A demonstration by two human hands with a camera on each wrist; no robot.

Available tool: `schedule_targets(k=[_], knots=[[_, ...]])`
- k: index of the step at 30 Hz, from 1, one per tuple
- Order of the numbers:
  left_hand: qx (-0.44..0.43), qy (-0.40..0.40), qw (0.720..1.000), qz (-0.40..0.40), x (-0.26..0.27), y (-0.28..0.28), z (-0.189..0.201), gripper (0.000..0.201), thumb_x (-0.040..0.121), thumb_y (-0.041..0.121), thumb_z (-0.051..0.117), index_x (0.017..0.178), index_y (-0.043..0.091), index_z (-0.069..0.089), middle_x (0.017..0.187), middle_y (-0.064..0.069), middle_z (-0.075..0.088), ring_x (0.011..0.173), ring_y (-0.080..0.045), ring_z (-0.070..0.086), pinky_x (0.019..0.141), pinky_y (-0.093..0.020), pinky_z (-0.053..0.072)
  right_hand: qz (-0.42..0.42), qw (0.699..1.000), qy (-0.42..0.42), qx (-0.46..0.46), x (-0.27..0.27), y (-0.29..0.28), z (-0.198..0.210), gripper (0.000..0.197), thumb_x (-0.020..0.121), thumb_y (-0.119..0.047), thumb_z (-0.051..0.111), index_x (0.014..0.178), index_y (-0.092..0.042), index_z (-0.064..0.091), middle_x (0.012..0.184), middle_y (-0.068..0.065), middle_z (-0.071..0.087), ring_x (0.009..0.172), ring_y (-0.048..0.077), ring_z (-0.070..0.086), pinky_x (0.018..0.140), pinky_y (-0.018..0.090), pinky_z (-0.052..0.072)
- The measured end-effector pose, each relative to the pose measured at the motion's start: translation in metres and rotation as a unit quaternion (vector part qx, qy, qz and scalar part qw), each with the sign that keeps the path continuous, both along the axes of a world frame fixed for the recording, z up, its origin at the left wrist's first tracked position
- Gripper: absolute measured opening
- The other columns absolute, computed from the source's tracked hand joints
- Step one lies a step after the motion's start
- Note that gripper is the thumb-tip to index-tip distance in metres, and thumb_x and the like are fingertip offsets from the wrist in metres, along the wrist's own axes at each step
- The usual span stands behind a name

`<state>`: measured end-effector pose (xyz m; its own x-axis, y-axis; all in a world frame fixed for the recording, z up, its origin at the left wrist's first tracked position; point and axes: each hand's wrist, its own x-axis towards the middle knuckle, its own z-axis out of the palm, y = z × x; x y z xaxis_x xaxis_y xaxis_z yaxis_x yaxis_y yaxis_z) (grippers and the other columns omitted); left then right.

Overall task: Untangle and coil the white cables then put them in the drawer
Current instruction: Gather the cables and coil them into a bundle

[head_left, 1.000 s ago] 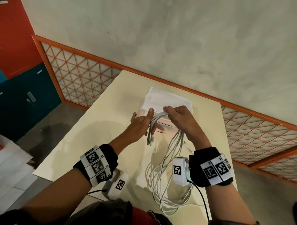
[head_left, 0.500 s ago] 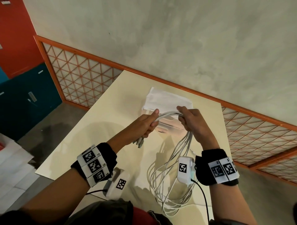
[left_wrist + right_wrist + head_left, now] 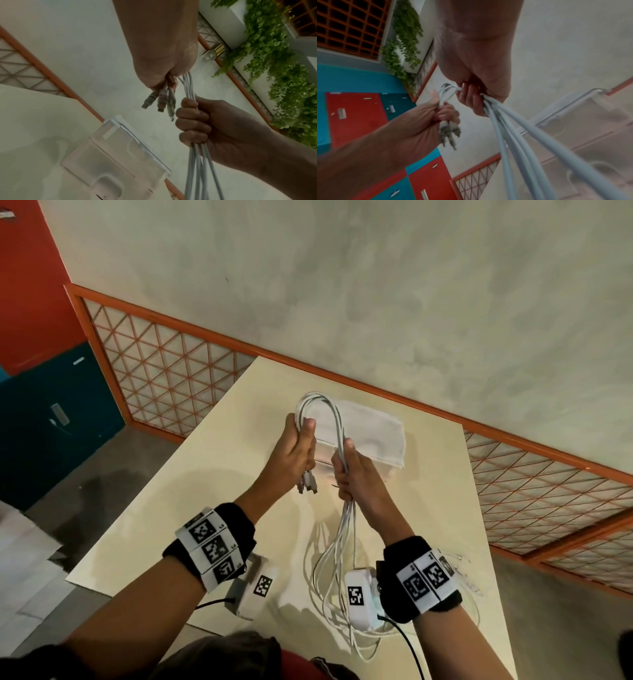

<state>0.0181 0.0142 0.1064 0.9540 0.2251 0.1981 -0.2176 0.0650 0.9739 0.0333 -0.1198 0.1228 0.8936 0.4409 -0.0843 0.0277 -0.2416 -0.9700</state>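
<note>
1. Resting at the far middle of the surface [image 3: 219,508], beyond both hands: a translucent white drawer [image 3: 373,436], closed as far as visible, nothing yet inside by the look of it.
2. Bending now into a tall upright arch above the hands, where half a second ago a low, flat span between them: white cables [image 3: 337,422], long axis running vertical, loose tails trailing down to the surface near the body.
3. Drawn closer together than before: left hand [image 3: 294,453] clenched round the plug ends, plugs pointing down; right hand [image 3: 352,474] clenched round the bundle.
4. Judging from this, first coil loop forming; drawer step not yet begun.
</note>
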Motion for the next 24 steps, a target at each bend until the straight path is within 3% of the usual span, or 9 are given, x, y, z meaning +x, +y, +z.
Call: schedule_targets(k=[3, 8, 11, 14, 16, 17, 19, 22, 24], knots=[[0.031, -0.006, 0.999, 0.01, -0.001, -0.004, 0.001, 0.024, 0.098, 0.03, 0.043, 0.083, 0.012, 0.039, 0.051, 0.009, 0.037, 0.043, -0.008, 0.036, 0.047, -0.018, 0.036, 0.008, 1.0, 0.004, -0.021, -0.002, 0.007, -0.002, 0.048, 0.1, -0.05, 0.024, 0.069, -0.015, 0.035, 0.05, -0.01, 0.026, 0.042, 0.006, 0.021, 0.042, 0.017, 0.022], [0.018, 0.024, 0.999, -0.011, -0.002, -0.006, 0.007, 0.029, 0.096, 0.025, 0.05, 0.086, -0.001, 0.056, 0.039, 0.011, 0.043, 0.035, -0.002, 0.039, 0.041, -0.012, 0.033, 0.028, 0.995, -0.021, -0.095, -0.005, 0.013, -0.005, 0.052, 0.1, -0.052, 0.021, 0.065, -0.017, 0.038, 0.05, -0.009, 0.033, 0.041, 0.004, 0.027, 0.048, 0.022, 0.026], [0.014, 0.051, 0.998, -0.031, 0.0, -0.002, 0.006, 0.027, 0.095, 0.027, 0.051, 0.076, 0.009, 0.058, 0.041, 0.012, 0.042, 0.035, -0.003, 0.036, 0.039, -0.013, 0.03, 0.047, 0.989, -0.054, -0.13, -0.006, 0.012, -0.005, 0.053, 0.1, -0.05, 0.019, 0.064, -0.017, 0.038, 0.051, -0.008, 0.032, 0.042, 0.004, 0.028, 0.053, 0.025, 0.025], [0.019, 0.059, 0.995, -0.075, -0.001, 0.001, 0.005, 0.034, 0.097, 0.026, 0.048, 0.066, 0.012, 0.05, 0.055, -0.012, 0.053, 0.038, -0.012, 0.048, 0.039, -0.016, 0.035, 0.055, 0.99, -0.032, -0.128, -0.007, 0.012, -0.004, 0.056, 0.1, -0.05, 0.02, 0.065, -0.014, 0.042, 0.052, -0.006, 0.035, 0.044, 0.007, 0.029, 0.05, 0.025, 0.026], [0.034, 0.062, 0.993, -0.098, -0.003, 0.003, 0.007, 0.035, 0.098, 0.029, 0.045, 0.07, 0.009, 0.047, 0.06, -0.019, 0.054, 0.041, -0.023, 0.05, 0.039, -0.022, 0.038, 0.069, 0.991, -0.004, -0.118, -0.005, 0.009, -0.002, 0.059, 0.101, -0.048, 0.024, 0.069, -0.009, 0.054, 0.056, 0.0, 0.045, 0.046, 0.011, 0.04, 0.049, 0.026, 0.037], [0.046, 0.067, 0.992, -0.098, -0.003, 0.004, 0.008, 0.034, 0.099, 0.03, 0.043, 0.073, 0.007, 0.046, 0.06, -0.018, 0.053, 0.04, -0.022, 0.048, 0.039, -0.022, 0.037, 0.077, 0.989, -0.001, -0.122, -0.004, 0.007, -0.001, 0.058, 0.102, -0.045, 0.025, 0.075, -0.006, 0.06, 0.061, 0.004, 0.053, 0.051, 0.014, 0.048, 0.054, 0.027, 0.046], [0.079, 0.079, 0.989, -0.093, -0.003, 0.006, 0.009, 0.03, 0.099, 0.03, 0.043, 0.078, 0.008, 0.044, 0.055, -0.011, 0.043, 0.036, -0.01, 0.038, 0.039, -0.018, 0.03, 0.061, 0.99, -0.012, -0.126, 0.002, 0.001, 0.002, 0.054, 0.102, -0.04, 0.029, 0.086, -0.006, 0.067, 0.073, 0.008, 0.063, 0.064, 0.018, 0.059, 0.068, 0.031, 0.053], [0.157, 0.096, 0.979, -0.092, -0.002, 0.006, 0.004, 0.027, 0.097, 0.033, 0.046, 0.079, 0.013, 0.043, 0.057, 0.006, 0.031, 0.035, -0.002, 0.034, 0.043, -0.015, 0.027, -0.03, 0.991, -0.084, -0.104, 0.015, -0.007, 0.011, 0.045, 0.099, -0.046, 0.035, 0.101, -0.011, 0.064, 0.083, 0.004, 0.066, 0.069, 0.015, 0.062, 0.064, 0.024, 0.051], [0.19, 0.1, 0.97, -0.109, -0.002, 0.004, 0.0, 0.028, 0.096, 0.037, 0.047, 0.083, 0.011, 0.048, 0.06, 0.007, 0.034, 0.041, 0.001, 0.039, 0.049, -0.014, 0.032, -0.01, 0.982, -0.161, -0.094, 0.023, -0.011, 0.018, 0.032, 0.096, -0.041, 0.047, 0.116, -0.018, 0.058, 0.096, 0.001, 0.065, 0.08, 0.013, 0.064, 0.066, 0.017, 0.051]])
